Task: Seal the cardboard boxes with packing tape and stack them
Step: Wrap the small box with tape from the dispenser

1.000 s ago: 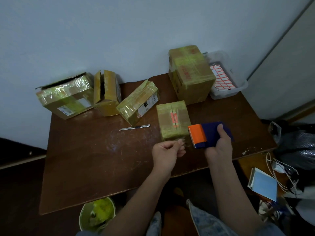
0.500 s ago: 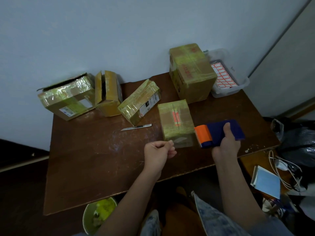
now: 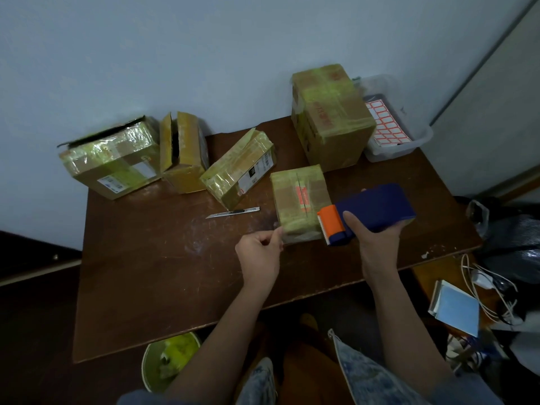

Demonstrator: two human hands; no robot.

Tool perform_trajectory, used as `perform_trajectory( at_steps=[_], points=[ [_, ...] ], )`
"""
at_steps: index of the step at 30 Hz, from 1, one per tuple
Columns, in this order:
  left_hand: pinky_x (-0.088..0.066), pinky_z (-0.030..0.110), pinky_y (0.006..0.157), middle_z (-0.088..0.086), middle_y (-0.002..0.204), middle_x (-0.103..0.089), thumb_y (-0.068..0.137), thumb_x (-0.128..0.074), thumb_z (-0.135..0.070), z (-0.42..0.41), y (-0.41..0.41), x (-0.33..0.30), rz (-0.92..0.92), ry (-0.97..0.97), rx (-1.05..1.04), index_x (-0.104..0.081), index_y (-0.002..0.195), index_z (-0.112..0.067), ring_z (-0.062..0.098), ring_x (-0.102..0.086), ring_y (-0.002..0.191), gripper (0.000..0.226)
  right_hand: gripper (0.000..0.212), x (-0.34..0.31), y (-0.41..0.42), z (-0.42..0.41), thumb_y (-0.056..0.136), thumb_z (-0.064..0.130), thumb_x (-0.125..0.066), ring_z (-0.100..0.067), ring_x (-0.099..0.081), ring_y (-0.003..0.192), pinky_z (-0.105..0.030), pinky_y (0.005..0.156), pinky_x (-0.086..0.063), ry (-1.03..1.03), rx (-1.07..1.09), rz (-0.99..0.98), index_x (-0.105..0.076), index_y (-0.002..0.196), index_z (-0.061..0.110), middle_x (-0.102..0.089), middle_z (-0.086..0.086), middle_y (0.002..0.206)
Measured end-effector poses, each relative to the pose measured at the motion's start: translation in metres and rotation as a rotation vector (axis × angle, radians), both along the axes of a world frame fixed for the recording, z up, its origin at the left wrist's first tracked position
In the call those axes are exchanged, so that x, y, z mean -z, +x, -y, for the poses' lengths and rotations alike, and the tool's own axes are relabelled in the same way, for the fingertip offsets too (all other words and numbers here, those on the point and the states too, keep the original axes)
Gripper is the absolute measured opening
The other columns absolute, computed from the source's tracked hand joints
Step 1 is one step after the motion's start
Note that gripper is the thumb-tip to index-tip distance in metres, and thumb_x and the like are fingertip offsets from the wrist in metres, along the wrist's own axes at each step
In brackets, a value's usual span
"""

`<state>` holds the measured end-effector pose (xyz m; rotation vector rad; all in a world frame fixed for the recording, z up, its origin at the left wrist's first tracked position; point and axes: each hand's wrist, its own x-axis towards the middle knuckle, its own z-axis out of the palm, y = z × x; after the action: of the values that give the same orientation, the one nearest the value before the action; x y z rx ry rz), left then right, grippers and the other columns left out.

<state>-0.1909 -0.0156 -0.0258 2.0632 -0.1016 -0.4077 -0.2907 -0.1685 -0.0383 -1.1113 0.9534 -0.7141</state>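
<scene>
A single head-worn camera looked steeply down, close over the brown table (image 3: 152, 273), wall at twelve o'clock

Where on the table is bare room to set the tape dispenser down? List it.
Bare: the table's near-left part, between the knife and the front edge. A smaller patch lies right of the tape dispenser. Crowded: the back edge, lined with boxes and the plastic tub.
</scene>
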Motion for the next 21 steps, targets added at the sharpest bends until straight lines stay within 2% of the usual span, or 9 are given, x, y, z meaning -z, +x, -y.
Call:
perform_trajectory(
  at_steps=[2, 5, 7, 10, 13, 16, 21],
  points=[
    [-0.044, 0.013, 0.050, -0.006, 0.049, -0.063, 0.089, -0.070, -0.021, 0.000, 0.004, 0.003, -0.038, -0.003, -0.033, -0.068, 0.053, -0.019, 0.011, -0.059, 0.048, 0.036, 0.085, 0.000, 0.001, 0.001, 0.080, 0.002, -0.075, 0.002, -0.062, 0.103, -0.016, 0.080, -0.052, -0.010, -0.008, -0.009, -0.027, 0.147, 0.021, -0.058, 0.009, 0.121],
    [-0.053, 0.025, 0.059, -0.003, 0.049, -0.064, 0.088, -0.071, -0.022, 0.000, 0.011, 0.007, -0.117, -0.019, -0.105, -0.067, 0.052, -0.022, 0.012, -0.062, 0.051, 0.037, 0.077, 0.001, 0.003, 0.004, 0.081, -0.002, -0.071, -0.007, -0.063, 0.105, -0.027, 0.088, -0.052, 0.081, 0.039, 0.040, -0.034, 0.146, 0.017, -0.061, 0.006, 0.119],
    [-0.052, 0.023, 0.057, -0.002, 0.050, -0.065, 0.089, -0.070, -0.021, 0.003, 0.011, 0.007, -0.107, -0.007, -0.109, -0.067, 0.052, -0.020, 0.012, -0.061, 0.050, 0.037, 0.073, 0.003, 0.004, 0.004, 0.082, -0.003, -0.070, -0.009, -0.063, 0.104, -0.027, 0.087, -0.052, 0.113, 0.076, 0.040, -0.037, 0.144, 0.015, -0.061, 0.004, 0.118],
    [-0.049, 0.020, 0.054, 0.000, 0.051, -0.065, 0.089, -0.069, -0.020, 0.006, 0.002, 0.006, -0.064, 0.000, -0.079, -0.068, 0.052, -0.014, 0.015, -0.061, 0.049, 0.037, 0.070, 0.006, 0.008, 0.004, 0.082, -0.003, -0.070, -0.011, -0.061, 0.106, -0.032, 0.096, -0.050, 0.165, 0.180, 0.052, -0.038, 0.142, 0.016, -0.060, 0.000, 0.121],
    [-0.049, 0.019, 0.053, 0.001, 0.052, -0.065, 0.089, -0.068, -0.020, 0.007, -0.003, 0.008, -0.032, 0.008, -0.055, -0.069, 0.054, -0.011, 0.017, -0.064, 0.051, 0.037, 0.076, 0.010, 0.013, 0.004, 0.084, -0.001, -0.070, -0.009, -0.061, 0.107, -0.027, 0.091, -0.051, 0.137, 0.188, 0.023, -0.032, 0.147, 0.017, -0.059, 0.000, 0.124],
    [-0.046, 0.013, 0.052, -0.002, 0.052, -0.065, 0.089, -0.068, -0.020, 0.007, -0.005, 0.010, -0.035, 0.006, -0.039, -0.069, 0.054, -0.013, 0.009, -0.061, 0.049, 0.036, 0.081, 0.013, 0.017, 0.004, 0.085, 0.001, -0.070, -0.004, -0.060, 0.104, -0.018, 0.082, -0.050, 0.124, 0.185, 0.007, -0.025, 0.150, 0.021, -0.058, 0.008, 0.119],
    [-0.035, 0.007, 0.046, -0.010, 0.048, -0.061, 0.089, -0.069, -0.022, 0.009, -0.004, 0.014, -0.033, 0.030, -0.051, -0.070, 0.057, -0.018, -0.001, -0.050, 0.041, 0.032, 0.089, 0.013, 0.016, 0.004, 0.086, 0.005, -0.070, -0.002, -0.058, 0.108, -0.018, 0.085, -0.048, 0.069, 0.128, -0.017, -0.013, 0.152, 0.026, -0.054, 0.008, 0.125]
  ],
)
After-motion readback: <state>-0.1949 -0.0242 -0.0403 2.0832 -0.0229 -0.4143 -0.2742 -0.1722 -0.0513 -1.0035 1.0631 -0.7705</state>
